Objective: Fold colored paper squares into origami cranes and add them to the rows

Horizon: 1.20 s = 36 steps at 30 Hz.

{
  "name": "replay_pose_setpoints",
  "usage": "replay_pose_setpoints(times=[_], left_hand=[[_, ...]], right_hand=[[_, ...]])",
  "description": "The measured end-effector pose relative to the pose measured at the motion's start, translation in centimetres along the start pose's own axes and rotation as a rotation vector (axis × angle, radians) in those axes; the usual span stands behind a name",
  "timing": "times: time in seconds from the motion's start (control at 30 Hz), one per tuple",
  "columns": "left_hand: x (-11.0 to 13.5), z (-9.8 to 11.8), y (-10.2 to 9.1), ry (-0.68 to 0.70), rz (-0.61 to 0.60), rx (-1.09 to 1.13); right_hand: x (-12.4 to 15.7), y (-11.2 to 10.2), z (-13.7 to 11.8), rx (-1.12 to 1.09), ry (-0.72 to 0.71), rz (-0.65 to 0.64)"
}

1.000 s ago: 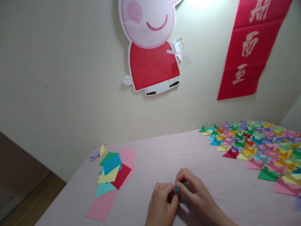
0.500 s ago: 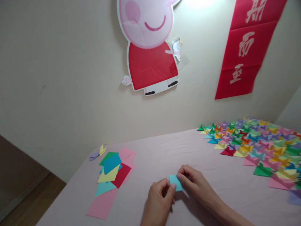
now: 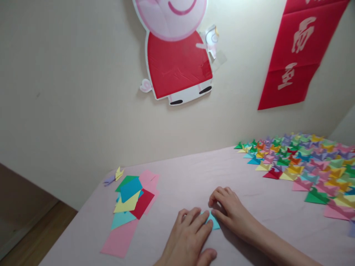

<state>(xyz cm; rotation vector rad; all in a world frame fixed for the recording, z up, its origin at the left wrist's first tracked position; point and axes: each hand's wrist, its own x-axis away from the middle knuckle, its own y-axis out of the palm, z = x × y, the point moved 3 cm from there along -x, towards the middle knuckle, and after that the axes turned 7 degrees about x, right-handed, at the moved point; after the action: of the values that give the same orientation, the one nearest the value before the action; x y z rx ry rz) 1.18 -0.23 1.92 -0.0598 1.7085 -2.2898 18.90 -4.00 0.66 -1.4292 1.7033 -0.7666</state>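
Note:
A small light-blue piece of folded paper (image 3: 214, 221) lies on the cloth-covered surface, partly hidden under fingers. My left hand (image 3: 188, 234) is spread over it, with the fingertips pressing on the paper and the thumb held out to the side. Just right of the paper is my right hand (image 3: 229, 207), its fingers curved and the thumb a little apart from them. The right thumb tip is at the paper's upper edge; whether it touches cannot be made out.
At left lies a loose pile of coloured paper sheets (image 3: 129, 203), with two small folded paper pieces (image 3: 114, 176) behind it. Rows of folded paper birds (image 3: 302, 162) cover the right side. A pig cutout (image 3: 179, 62) and a red banner (image 3: 295, 55) hang on the wall.
My left hand has gone from pinching the paper to lying spread over it. My right thumb and fingers have come off the paper's corner. The view has tipped slightly downward.

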Motion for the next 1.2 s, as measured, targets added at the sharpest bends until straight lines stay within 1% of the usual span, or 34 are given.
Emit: replay_pose_setpoints(times=[0.1,0.2,0.3,0.4,0.5,0.6,0.67,0.73,0.8,0.93,1.0,1.13,1.2], left_hand=[[0.2,0.1,-0.3,-0.033,-0.008,0.060],[0.6,-0.1,-0.2,-0.071,-0.038,0.123],[1.1,-0.6,0.0,-0.058,-0.029,0.154],[1.5,-1.3,0.5,0.031,-0.011,0.102],[1.4,-2.1,1.5,0.120,0.029,-0.020],[0.8,-2.6,2.4,0.143,0.088,-0.132],[0.5,-2.7,2.8,0.144,0.104,-0.151],[0.5,-2.6,2.9,0.139,0.111,-0.147],[0.6,-2.6,3.0,0.131,0.119,-0.156],[0.9,-2.7,2.8,0.143,0.172,-0.241],[1.0,-2.7,2.6,0.164,0.179,-0.236],[1.0,-3.0,2.4,0.166,0.113,-0.163],[1.0,-3.2,2.6,0.159,0.121,-0.140]], right_hand=[[0.3,-0.6,0.0,-0.032,-0.036,-0.053],[1.0,-1.3,0.0,-0.086,-0.051,-0.135],[1.8,-2.2,0.1,-0.184,-0.112,-0.184],[2.2,-2.6,0.1,-0.258,-0.173,-0.191],[1.8,-2.3,0.0,-0.231,-0.236,-0.190],[0.8,-1.6,0.0,-0.131,-0.312,-0.161],[0.2,-1.5,0.4,-0.081,-0.351,-0.128],[0.0,-1.7,0.9,-0.095,-0.378,-0.131],[-0.1,-2.3,1.3,-0.148,-0.372,-0.148],[0.1,-3.2,1.9,-0.197,-0.344,-0.135],[0.1,-3.0,1.9,-0.192,-0.333,-0.148],[-0.3,-2.3,2.1,-0.182,-0.338,-0.166],[-0.5,-2.0,2.3,-0.183,-0.351,-0.165]])
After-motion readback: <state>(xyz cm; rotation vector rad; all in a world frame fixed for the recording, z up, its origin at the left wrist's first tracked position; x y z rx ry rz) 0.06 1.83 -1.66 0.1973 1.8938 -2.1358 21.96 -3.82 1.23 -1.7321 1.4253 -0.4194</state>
